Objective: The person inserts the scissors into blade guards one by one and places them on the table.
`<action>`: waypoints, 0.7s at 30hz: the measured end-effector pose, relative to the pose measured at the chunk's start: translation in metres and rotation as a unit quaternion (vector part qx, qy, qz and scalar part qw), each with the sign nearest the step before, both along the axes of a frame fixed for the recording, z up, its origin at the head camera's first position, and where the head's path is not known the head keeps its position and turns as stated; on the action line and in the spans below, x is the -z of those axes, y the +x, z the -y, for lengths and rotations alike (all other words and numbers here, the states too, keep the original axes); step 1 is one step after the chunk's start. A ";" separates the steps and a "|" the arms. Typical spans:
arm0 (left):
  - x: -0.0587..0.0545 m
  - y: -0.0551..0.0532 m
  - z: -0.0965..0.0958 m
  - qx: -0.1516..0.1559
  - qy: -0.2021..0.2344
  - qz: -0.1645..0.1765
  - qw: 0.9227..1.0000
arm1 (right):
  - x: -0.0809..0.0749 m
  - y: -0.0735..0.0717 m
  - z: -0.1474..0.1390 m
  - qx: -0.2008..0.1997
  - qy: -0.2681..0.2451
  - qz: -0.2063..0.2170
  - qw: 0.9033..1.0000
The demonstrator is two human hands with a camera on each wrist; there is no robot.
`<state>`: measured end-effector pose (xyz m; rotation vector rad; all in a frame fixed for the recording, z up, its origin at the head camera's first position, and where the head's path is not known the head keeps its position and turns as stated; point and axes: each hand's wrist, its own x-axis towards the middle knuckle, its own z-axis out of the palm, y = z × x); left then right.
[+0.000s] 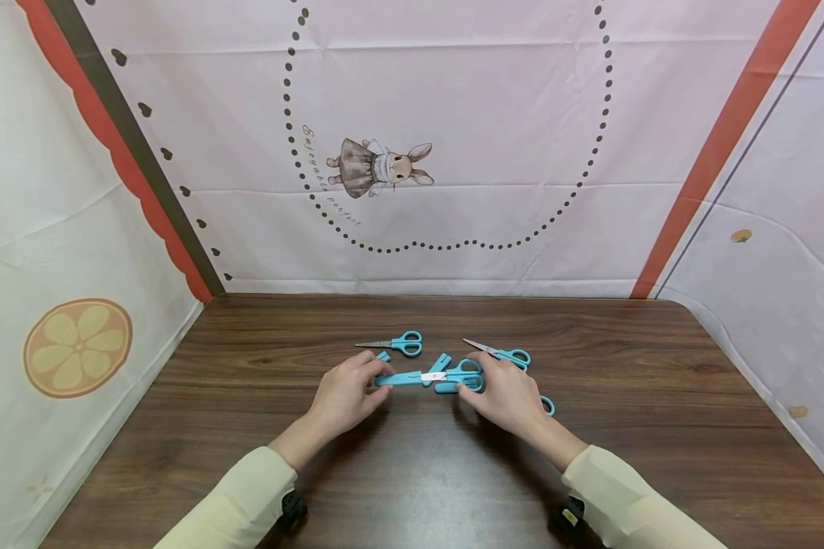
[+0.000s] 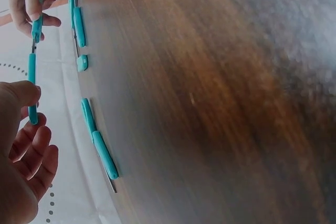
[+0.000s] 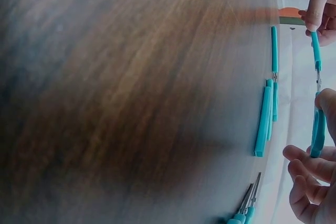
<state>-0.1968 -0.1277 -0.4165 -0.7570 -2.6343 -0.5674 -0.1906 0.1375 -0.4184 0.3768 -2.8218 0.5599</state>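
A pair of light-blue-handled scissors is held level above the table between both hands. Its blades sit in a light-blue sheath, and the silver pivot shows between sheath and handles. My left hand pinches the sheath's tip end between thumb and fingers, also seen in the left wrist view, where the sheath hangs apart from the table. The right hand pinches the finger loops at the other end. Behind and beneath lie loose blue sheaths, one slanted, another partly covered by the held scissors.
Unsheathed scissors lie at the back left and another pair behind the right hand. A blue loop shows beside the right wrist, the rest hidden. A short blue sheath end peeks out behind the left hand. Printed cloth walls surround the brown table.
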 end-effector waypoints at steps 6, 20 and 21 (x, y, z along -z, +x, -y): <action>0.000 0.000 -0.001 0.004 0.004 -0.004 1.000 | 0.000 0.001 0.000 -0.005 0.000 -0.009 1.000; 0.001 0.002 -0.005 0.009 0.005 -0.012 1.000 | 0.000 0.003 0.002 -0.011 0.002 -0.014 1.000; 0.001 0.002 -0.006 0.010 0.006 -0.011 1.000 | 0.000 0.003 0.002 -0.011 0.002 -0.013 1.000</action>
